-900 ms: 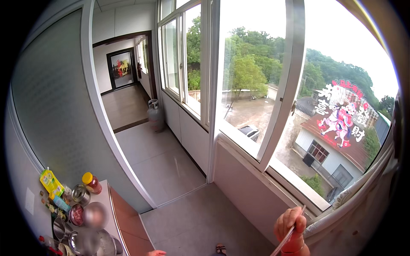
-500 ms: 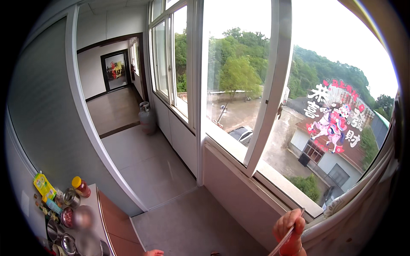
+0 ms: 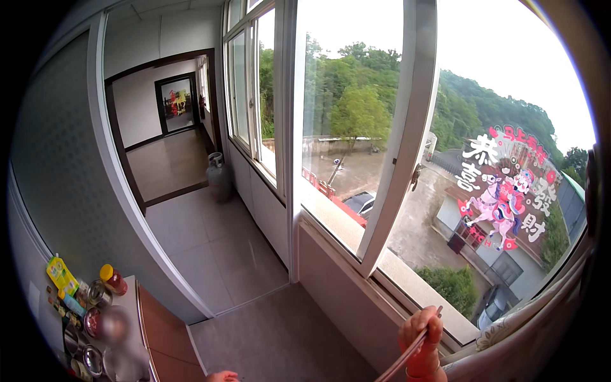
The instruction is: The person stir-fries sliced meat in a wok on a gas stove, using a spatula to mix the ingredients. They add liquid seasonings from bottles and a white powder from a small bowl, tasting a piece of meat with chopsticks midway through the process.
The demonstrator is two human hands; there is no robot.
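Along the bottom edge, left hand [image 3: 223,376] at centre-left, right hand [image 3: 420,336] grasping thin sticks [image 3: 400,365] at lower right.
Only part of the left hand shows, so its grip cannot be told; the sticks lie well to its right, slanting up rightward through the right hand. Compared with the earliest frame, the counter [image 3: 132,312] and right hand sit farther left.

White and red lettering [image 3: 482,150] around a horse sticker [image 3: 494,207] on a windowpane [image 3: 439,191]
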